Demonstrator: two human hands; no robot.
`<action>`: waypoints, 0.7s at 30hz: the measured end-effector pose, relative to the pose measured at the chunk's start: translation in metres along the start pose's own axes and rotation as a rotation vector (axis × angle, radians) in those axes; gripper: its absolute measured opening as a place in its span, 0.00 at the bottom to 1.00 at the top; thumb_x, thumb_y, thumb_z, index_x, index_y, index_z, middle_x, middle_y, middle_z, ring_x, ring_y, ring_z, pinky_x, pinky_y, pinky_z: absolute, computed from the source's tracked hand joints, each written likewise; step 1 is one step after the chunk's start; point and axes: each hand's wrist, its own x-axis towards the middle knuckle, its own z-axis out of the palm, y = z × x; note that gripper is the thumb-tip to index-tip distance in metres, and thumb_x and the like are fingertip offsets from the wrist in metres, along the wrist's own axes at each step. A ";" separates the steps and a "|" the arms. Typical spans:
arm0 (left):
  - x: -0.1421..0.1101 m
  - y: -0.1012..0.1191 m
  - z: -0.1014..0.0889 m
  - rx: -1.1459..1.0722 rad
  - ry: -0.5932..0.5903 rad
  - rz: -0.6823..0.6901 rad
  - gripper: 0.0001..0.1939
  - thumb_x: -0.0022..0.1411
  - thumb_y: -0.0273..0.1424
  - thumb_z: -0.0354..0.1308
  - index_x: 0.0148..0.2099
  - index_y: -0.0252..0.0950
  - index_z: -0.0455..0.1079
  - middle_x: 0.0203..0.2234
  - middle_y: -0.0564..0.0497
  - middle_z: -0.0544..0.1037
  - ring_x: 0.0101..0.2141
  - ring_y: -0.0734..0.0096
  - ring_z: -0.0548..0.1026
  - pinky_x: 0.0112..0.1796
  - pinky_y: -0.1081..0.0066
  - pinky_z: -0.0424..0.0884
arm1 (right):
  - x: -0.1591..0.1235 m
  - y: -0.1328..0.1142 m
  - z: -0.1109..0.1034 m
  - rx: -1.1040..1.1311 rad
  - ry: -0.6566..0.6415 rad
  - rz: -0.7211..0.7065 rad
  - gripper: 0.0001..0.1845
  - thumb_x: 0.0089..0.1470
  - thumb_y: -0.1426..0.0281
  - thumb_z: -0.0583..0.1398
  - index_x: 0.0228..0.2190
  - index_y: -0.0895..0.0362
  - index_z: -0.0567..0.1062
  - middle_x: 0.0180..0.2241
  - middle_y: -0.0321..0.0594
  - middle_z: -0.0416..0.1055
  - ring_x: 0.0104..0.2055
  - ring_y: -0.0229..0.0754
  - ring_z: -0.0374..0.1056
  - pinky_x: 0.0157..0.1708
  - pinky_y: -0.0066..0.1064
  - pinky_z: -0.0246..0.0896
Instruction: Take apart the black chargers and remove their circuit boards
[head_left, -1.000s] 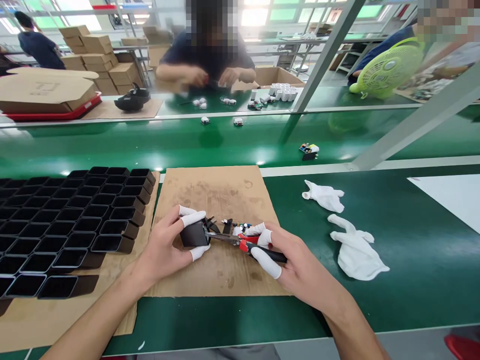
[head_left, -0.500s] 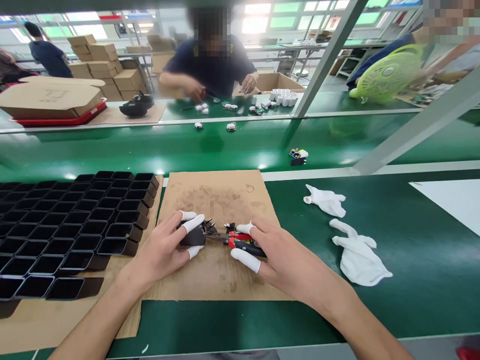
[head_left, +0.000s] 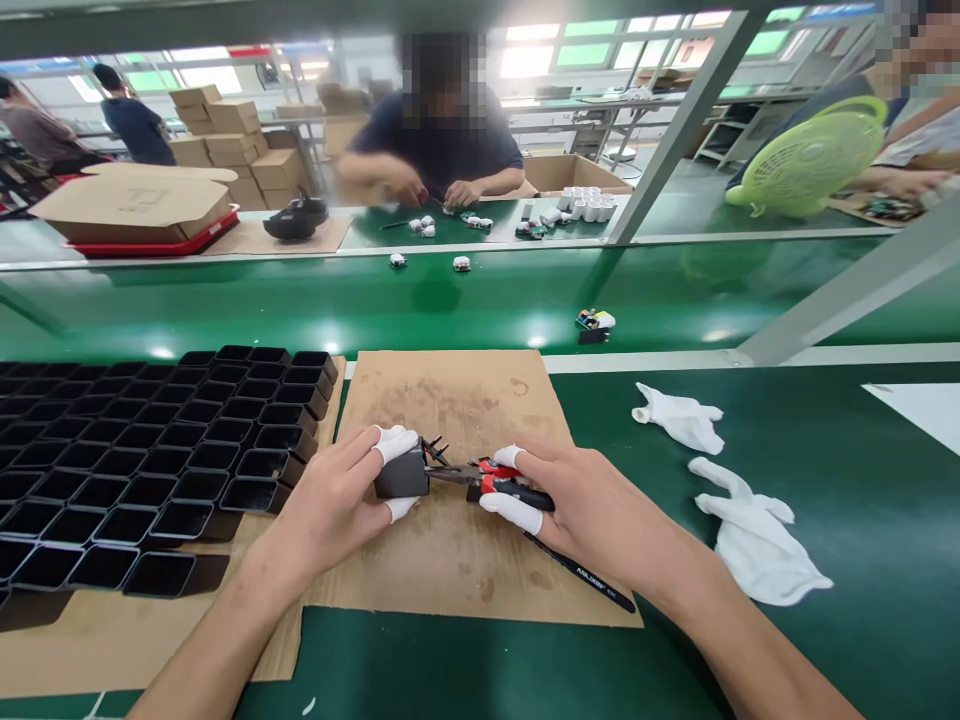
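My left hand (head_left: 341,485), with white finger cots, grips a small black plastic case (head_left: 402,472) over the cardboard sheet (head_left: 450,560). In my right hand (head_left: 570,490), also in finger cots, are red-and-black pliers (head_left: 514,487). The tips of their jaws are at the right end of the case; whether they reach inside I cannot tell. Dark prongs (head_left: 435,450) stick out beside that end. A small dark part lies partly hidden behind the pliers. Black tweezers (head_left: 589,575) rest on the cardboard below my right hand.
Rows of open black cases (head_left: 165,470) stand at left. Two white gloves (head_left: 679,415) lie at right. A circuit assembly (head_left: 596,322) and small white parts (head_left: 461,264) sit on the green belt (head_left: 337,300). A co-worker (head_left: 442,140) works opposite; a green fan (head_left: 814,160) stands beyond.
The view has shifted, so most things appear further right. The tweezers have come into sight below my right hand. Both hands keep their holds, pliers still at the case's end.
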 end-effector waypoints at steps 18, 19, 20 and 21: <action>-0.005 0.001 -0.007 -0.055 0.062 -0.041 0.23 0.69 0.28 0.71 0.63 0.39 0.73 0.43 0.46 0.84 0.40 0.59 0.85 0.38 0.65 0.80 | -0.002 0.051 -0.027 0.102 0.062 0.348 0.21 0.70 0.46 0.61 0.37 0.49 0.80 0.37 0.43 0.87 0.36 0.54 0.79 0.35 0.39 0.65; -0.005 0.002 -0.002 -0.035 0.040 -0.030 0.23 0.68 0.28 0.70 0.62 0.39 0.73 0.43 0.46 0.84 0.39 0.58 0.85 0.38 0.65 0.81 | 0.000 0.052 -0.025 0.103 0.054 0.364 0.21 0.69 0.45 0.61 0.36 0.49 0.77 0.35 0.42 0.85 0.34 0.53 0.78 0.34 0.39 0.64; -0.006 0.002 0.003 -0.021 0.020 -0.022 0.22 0.67 0.28 0.70 0.61 0.39 0.72 0.42 0.46 0.84 0.39 0.58 0.85 0.38 0.64 0.81 | 0.001 0.054 -0.023 0.093 0.054 0.371 0.23 0.69 0.44 0.61 0.34 0.49 0.74 0.32 0.40 0.83 0.32 0.51 0.76 0.33 0.38 0.62; -0.007 0.002 0.006 -0.012 0.003 -0.015 0.22 0.67 0.27 0.70 0.61 0.39 0.72 0.41 0.46 0.84 0.38 0.58 0.85 0.38 0.64 0.81 | 0.002 0.056 -0.021 0.071 0.071 0.363 0.25 0.69 0.42 0.61 0.31 0.49 0.70 0.30 0.39 0.80 0.31 0.49 0.73 0.32 0.37 0.60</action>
